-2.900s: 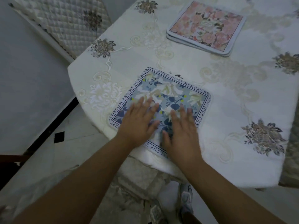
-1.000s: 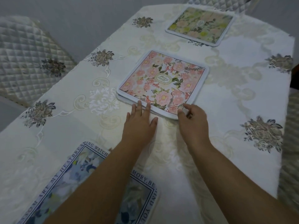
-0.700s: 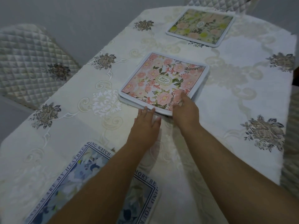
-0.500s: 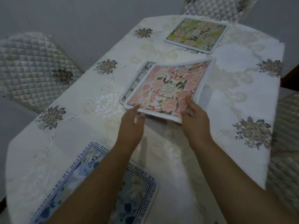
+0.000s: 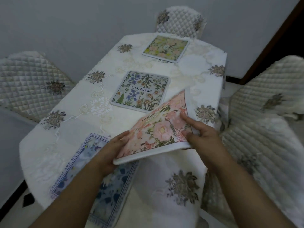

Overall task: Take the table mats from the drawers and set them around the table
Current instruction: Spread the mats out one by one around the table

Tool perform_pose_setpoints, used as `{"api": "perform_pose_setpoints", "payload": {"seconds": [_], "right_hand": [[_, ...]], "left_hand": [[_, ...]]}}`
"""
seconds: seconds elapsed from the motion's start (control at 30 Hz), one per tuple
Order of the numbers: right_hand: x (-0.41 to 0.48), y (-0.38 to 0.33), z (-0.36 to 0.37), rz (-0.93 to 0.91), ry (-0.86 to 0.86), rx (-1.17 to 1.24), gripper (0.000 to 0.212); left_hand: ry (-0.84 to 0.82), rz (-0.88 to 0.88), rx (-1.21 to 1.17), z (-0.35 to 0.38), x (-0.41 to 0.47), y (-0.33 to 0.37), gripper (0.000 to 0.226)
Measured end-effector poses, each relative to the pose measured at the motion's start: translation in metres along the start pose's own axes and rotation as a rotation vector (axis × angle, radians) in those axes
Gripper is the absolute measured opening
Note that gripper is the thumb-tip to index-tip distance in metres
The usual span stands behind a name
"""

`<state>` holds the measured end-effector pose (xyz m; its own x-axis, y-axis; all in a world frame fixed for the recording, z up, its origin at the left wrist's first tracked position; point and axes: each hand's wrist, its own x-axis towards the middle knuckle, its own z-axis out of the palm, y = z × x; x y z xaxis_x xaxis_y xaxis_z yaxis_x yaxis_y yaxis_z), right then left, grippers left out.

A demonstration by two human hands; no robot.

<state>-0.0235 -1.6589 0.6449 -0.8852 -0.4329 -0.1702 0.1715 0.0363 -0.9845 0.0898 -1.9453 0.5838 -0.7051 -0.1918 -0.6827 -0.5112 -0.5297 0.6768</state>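
Note:
A pink floral mat [image 5: 158, 129] is held tilted above the table, its far edge raised. My left hand [image 5: 110, 150] grips its near left corner from below and my right hand [image 5: 202, 134] pinches its right edge, thumb on top. A mat with green leaves, blue flowers and the word BEAUTIFUL [image 5: 139, 90] lies flat mid-table. A yellow-green floral mat [image 5: 165, 48] lies at the far end. A blue floral mat with a lettered border [image 5: 92, 170] lies at the near end, partly under my left forearm.
The table wears a cream embroidered cloth [image 5: 184, 162]. Quilted chairs stand on the left [image 5: 28, 83], at the far end [image 5: 179, 22] and on the right [image 5: 263, 104]. A grey wall runs behind, and a dark door edge shows at the top right.
Both hands moved from the blue mat to the pink mat, took hold of it and lifted it off the stack toward me and rightward, uncovering the BEAUTIFUL mat beneath.

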Motion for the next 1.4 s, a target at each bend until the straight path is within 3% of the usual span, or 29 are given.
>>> {"api": "perform_pose_setpoints", "payload": {"seconds": [0.13, 0.27, 0.37, 0.5, 0.63, 0.9, 1.4], "right_hand": [[-0.056, -0.024, -0.020, -0.002, -0.011, -0.057, 0.060], [-0.127, -0.046, -0.031, 0.025, 0.037, -0.018, 0.066], [-0.181, -0.062, -0.028, 0.029, 0.085, 0.010, 0.049], [-0.248, -0.073, -0.019, 0.013, 0.205, -0.210, 0.052], [-0.307, -0.082, -0.021, 0.027, 0.307, -0.315, 0.055], [-0.413, -0.092, -0.086, -0.010, 0.460, -0.100, 0.052], [-0.548, -0.095, -0.328, -0.010, 0.716, -0.200, 0.053]], "left_hand": [[-0.038, 0.132, 0.086, 0.016, -0.048, -0.017, 0.056], [-0.003, 0.477, 0.385, 0.019, -0.115, -0.023, 0.054], [-0.049, 0.632, 0.529, 0.021, -0.170, -0.023, 0.055], [-0.078, 0.767, 0.704, 0.024, -0.231, -0.024, 0.057], [-0.141, 0.772, 0.668, 0.039, -0.270, -0.037, 0.057], [-0.294, 0.820, 0.688, 0.126, -0.314, -0.072, 0.057], [-0.527, 0.760, 0.590, 0.395, -0.340, -0.192, 0.055]]}}
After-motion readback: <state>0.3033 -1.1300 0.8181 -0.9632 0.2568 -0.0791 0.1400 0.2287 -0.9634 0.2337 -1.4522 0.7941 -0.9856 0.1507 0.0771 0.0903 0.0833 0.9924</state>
